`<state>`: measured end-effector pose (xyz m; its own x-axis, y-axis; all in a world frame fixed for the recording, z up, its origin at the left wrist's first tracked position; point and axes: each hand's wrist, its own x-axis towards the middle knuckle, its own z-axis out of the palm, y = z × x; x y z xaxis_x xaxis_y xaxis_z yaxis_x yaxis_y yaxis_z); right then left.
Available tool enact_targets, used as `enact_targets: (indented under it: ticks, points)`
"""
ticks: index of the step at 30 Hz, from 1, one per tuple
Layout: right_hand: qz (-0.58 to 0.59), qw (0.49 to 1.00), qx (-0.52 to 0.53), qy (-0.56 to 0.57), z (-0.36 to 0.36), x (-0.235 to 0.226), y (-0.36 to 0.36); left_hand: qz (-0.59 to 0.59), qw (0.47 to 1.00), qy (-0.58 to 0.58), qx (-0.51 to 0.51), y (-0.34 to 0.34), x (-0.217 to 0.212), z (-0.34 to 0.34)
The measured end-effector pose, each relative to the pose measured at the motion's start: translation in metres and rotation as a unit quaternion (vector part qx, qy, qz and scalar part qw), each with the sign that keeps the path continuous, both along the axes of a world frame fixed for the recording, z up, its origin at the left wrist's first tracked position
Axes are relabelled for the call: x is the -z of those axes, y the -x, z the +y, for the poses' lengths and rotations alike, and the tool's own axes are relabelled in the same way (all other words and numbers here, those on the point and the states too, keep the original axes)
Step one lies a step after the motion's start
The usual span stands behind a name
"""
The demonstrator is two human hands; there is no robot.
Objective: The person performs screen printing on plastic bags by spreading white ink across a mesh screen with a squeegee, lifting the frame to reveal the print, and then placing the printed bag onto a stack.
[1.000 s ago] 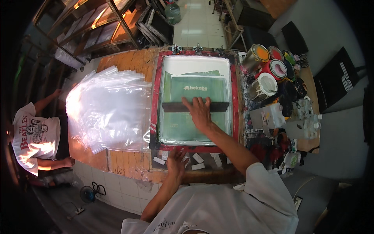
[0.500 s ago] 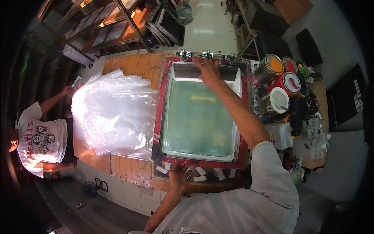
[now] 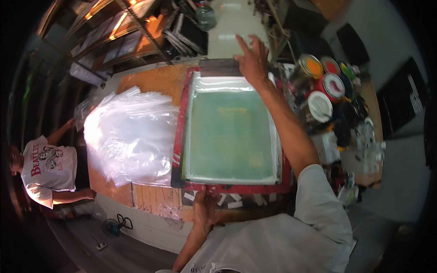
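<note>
A red-framed printing screen (image 3: 182,132) with a green mesh (image 3: 232,136) lies on the wooden table (image 3: 154,79) in front of me. A dark squeegee (image 3: 218,67) rests across its far end. My right hand (image 3: 252,59) is stretched out over the squeegee's right end, fingers spread and lifted, holding nothing. My left hand (image 3: 205,207) sits at the near edge of the screen frame, fingers curled on it beside strips of white tape (image 3: 230,200).
A heap of clear plastic bags (image 3: 132,132) covers the table left of the screen. Open paint cans (image 3: 318,77) and bottles crowd the right side. Another person in a white T-shirt (image 3: 45,168) stands at the table's left end. Shelves (image 3: 114,36) line the back.
My right hand pushed the squeegee from the middle of the screen to its far end, then let go and opened. My left hand stayed at the near edge.
</note>
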<state>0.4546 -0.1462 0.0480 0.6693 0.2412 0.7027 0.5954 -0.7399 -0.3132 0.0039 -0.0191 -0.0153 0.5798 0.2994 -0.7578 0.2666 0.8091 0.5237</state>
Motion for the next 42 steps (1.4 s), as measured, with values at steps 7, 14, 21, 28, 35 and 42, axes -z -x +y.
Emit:
enact_targets:
  ticks: [7,14,21,28,35,42]
  points:
    - [-0.068,0.917,0.090,-0.384,-0.139,-0.076,0.248,-0.087,0.996,0.022,0.026,-0.008,-0.054,0.017]
    - [0.466,0.832,0.163,-0.252,-0.161,0.120,0.407,-0.239,0.968,0.026,0.068,-0.030,-0.109,0.037]
    - [0.488,0.803,0.211,-0.268,-0.064,0.163,0.397,-0.316,0.943,0.043,0.096,-0.048,-0.150,0.042]
    - [0.362,0.683,0.135,-0.620,-0.028,0.084,0.391,-0.324,0.939,0.052,0.100,-0.053,-0.150,0.046]
    - [0.212,0.867,0.356,-0.277,-0.210,0.106,0.427,-0.307,0.943,0.057,0.113,-0.056,-0.136,0.055]
    - [0.287,0.854,0.432,0.045,-0.391,-0.151,0.455,-0.248,0.961,0.011,0.125,-0.057,-0.113,0.054]
